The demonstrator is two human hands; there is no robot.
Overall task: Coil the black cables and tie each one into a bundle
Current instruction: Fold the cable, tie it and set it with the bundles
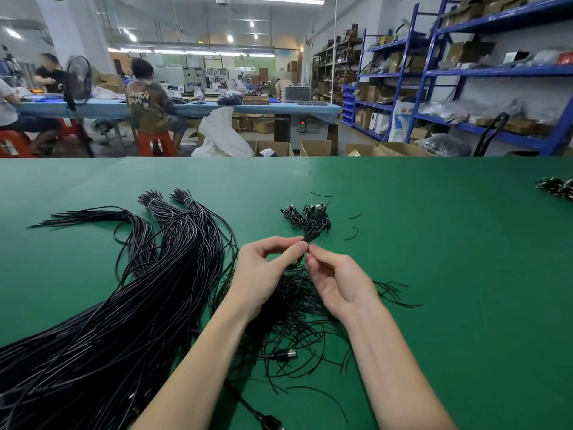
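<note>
Down at the bottom edge of the frame, a connector plug [269, 423] on a thick lead, lying on the green table [449, 274]. Just above, at lower centre, a loose tangle of thin ties [297, 321] spread under both forearms, with a second plug [286, 354] among them. Filling the lower left, a heavy sheaf of long black cables [102, 330] sweeping up and fanning out toward the upper left of the table, two of its ends bound with pale bands [151, 202]. At centre frame, left hand [263, 268] and right hand [338, 280] close together, fingertips nearly meeting, both pinching a small coiled cable [305, 240] raised just off the table. Directly beyond the fingertips, a little heap of finished bundles [310, 217], a few stray tie offcuts [352, 234] to its right. Far right edge of the table, another dark heap [556, 188], partly cut off. Past the table's far edge, cardboard boxes [316, 148] on the floor, blue shelving [465, 72] at upper right, seated workers [148, 103] at a long bench in the upper left.
</note>
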